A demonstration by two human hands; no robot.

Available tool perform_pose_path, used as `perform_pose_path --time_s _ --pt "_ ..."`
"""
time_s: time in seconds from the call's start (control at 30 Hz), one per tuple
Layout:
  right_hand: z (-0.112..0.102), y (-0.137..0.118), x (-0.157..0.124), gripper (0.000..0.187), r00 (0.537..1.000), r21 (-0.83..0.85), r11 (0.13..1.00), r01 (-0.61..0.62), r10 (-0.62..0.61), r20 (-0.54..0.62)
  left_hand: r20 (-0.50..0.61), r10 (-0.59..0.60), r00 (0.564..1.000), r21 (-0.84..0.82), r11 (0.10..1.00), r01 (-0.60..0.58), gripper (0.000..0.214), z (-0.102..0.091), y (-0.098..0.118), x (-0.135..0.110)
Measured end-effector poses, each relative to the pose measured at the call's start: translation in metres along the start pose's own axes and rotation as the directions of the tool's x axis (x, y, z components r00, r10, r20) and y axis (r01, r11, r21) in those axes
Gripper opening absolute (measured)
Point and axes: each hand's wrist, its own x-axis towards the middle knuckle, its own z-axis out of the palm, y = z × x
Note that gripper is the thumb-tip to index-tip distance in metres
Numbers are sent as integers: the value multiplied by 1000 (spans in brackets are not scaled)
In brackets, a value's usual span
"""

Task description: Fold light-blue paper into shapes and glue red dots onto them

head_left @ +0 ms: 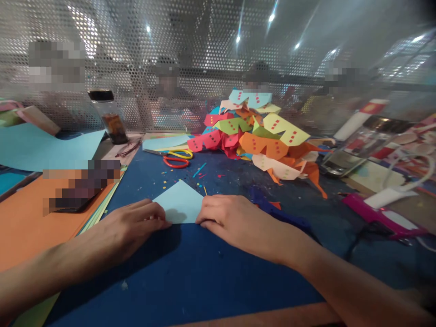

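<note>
A light blue folded paper (179, 202) lies on the dark blue mat (190, 272), shaped like a triangle pointing away from me. My left hand (136, 222) presses its near left corner with curled fingers. My right hand (228, 218) presses the near right corner, fingers bent and held together on the fold's bottom edge. Both hands rest flat on the mat, one on each side of the paper.
A heap of colourful folded paper pieces (259, 136) sits behind. Red and yellow scissors (175, 159) lie beside it. Orange paper sheets (23, 218) and a light blue sheet (37, 147) are at left, with a dark-lidded jar (109, 116). A pink tool (381, 213) and a glue stick (361, 118) are at right.
</note>
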Motion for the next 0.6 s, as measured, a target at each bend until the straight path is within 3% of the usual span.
perform_pose_path --time_s 0.6 --pt "-24 27 -16 24 990 112 986 -126 117 83 -86 23 996 -19 1000 -24 38 7 -8 -5"
